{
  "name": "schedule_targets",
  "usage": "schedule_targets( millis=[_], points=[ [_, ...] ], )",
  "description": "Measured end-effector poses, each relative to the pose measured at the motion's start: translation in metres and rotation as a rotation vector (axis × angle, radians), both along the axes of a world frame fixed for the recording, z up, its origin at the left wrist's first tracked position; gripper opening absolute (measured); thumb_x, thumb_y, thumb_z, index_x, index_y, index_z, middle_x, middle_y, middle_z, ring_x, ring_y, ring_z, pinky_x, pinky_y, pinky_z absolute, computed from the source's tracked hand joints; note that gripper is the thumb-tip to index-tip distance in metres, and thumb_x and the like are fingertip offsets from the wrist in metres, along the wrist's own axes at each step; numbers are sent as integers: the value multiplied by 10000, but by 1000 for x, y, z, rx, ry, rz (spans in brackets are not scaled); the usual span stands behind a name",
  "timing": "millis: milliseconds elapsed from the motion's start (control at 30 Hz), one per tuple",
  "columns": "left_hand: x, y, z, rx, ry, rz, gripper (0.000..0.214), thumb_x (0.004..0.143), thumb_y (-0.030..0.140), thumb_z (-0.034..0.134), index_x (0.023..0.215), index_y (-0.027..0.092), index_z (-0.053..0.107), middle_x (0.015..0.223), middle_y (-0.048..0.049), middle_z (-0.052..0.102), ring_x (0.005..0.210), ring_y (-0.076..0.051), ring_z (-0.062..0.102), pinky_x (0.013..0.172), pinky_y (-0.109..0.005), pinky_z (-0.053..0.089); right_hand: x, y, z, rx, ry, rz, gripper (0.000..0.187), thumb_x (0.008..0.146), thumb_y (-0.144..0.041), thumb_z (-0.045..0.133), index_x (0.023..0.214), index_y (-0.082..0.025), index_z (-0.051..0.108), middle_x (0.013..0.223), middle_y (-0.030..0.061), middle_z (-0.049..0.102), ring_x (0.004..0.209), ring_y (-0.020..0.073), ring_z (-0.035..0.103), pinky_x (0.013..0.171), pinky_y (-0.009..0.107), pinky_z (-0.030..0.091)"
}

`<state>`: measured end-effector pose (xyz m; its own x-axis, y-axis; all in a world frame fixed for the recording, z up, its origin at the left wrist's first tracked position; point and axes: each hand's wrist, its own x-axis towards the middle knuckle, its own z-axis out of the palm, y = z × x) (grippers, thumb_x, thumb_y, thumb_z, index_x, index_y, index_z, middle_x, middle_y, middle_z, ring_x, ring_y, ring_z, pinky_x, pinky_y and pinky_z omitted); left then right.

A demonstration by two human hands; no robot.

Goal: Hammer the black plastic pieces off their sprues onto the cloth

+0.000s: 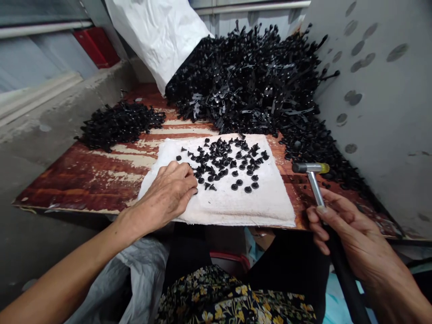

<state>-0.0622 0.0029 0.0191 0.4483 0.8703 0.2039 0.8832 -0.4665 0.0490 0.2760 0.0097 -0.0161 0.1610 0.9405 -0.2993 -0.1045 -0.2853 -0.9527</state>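
My left hand (pixel 170 191) rests on a white cloth (pixel 266 202), fingers curled together at the edge of several small black stud-like parts (pixel 224 159) scattered on it; whether it pinches one is hidden. My right hand (pixel 351 238) is wrapped round the black handle of a small hammer (pixel 312 173), whose metal head with a yellow tip hovers just right of the cloth. The cloth lies on a worn red-brown board (pixel 84 177).
A big heap of black parts and strips (pixel 256 76) fills the board's back right, beside a grey wall (pixel 381 112). A smaller black pile (pixel 118 123) lies back left. A white sack (pixel 158 31) leans behind. My floral-clothed lap is below.
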Motion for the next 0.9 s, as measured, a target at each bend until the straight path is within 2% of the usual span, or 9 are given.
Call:
schedule_targets(
  millis=[100, 200, 333, 567, 700, 800, 900],
  points=[
    [1, -2, 2, -34, -1, -32, 166, 931, 179, 496, 828, 181, 627, 953, -83, 596, 898, -243, 494, 761, -389, 387, 0, 0, 0, 0, 10, 1, 680, 475, -450, 907, 1053, -236, 619, 571, -47, 591, 383, 101, 425, 235, 188, 377],
    [3, -2, 2, -52, -13, -2, 181, 948, 224, 488, 859, 182, 641, 962, -90, 599, 907, -251, 493, 771, -403, 385, 0, 0, 1, 9, 23, 12, 680, 499, -427, 906, 1081, -230, 614, 582, -41, 601, 394, 102, 430, 245, 185, 385],
    [10, 9, 0, -36, -10, -12, 174, 943, 215, 496, 966, 207, 668, 1007, -91, 596, 926, -256, 479, 766, -398, 386, -1, 0, 0, 22, 27, 5, 664, 503, -413, 907, 1073, -231, 618, 577, -39, 600, 392, 104, 435, 242, 183, 380],
    [21, 28, 0, -76, 20, -32, 232, 926, 138, 464, 815, 182, 663, 954, -101, 599, 893, -251, 458, 743, -405, 378, 3, 1, -3, 39, 31, 40, 638, 563, -422, 886, 1108, -239, 610, 599, -42, 607, 393, 103, 439, 249, 185, 395],
    [18, 26, 6, -150, -73, -35, 217, 913, 145, 482, 788, 182, 656, 940, -81, 592, 887, -232, 467, 765, -399, 395, 6, -1, -4, 54, 30, 84, 597, 627, -436, 869, 1130, -246, 610, 630, -35, 616, 413, 100, 455, 270, 180, 416],
    [17, 21, 10, -247, -104, -88, 206, 915, 171, 493, 782, 181, 651, 958, -72, 593, 915, -226, 481, 805, -402, 410, 5, -2, -4, 56, 32, 70, 592, 613, -437, 877, 1112, -245, 622, 625, -34, 613, 409, 99, 448, 264, 179, 409],
    [18, 19, 9, -245, -80, -86, 187, 909, 179, 501, 786, 180, 642, 969, -77, 593, 928, -235, 479, 821, -419, 410, 4, -2, -3, 53, 30, 58, 591, 597, -433, 883, 1098, -250, 628, 618, -35, 614, 404, 103, 449, 260, 184, 411]
  ],
)
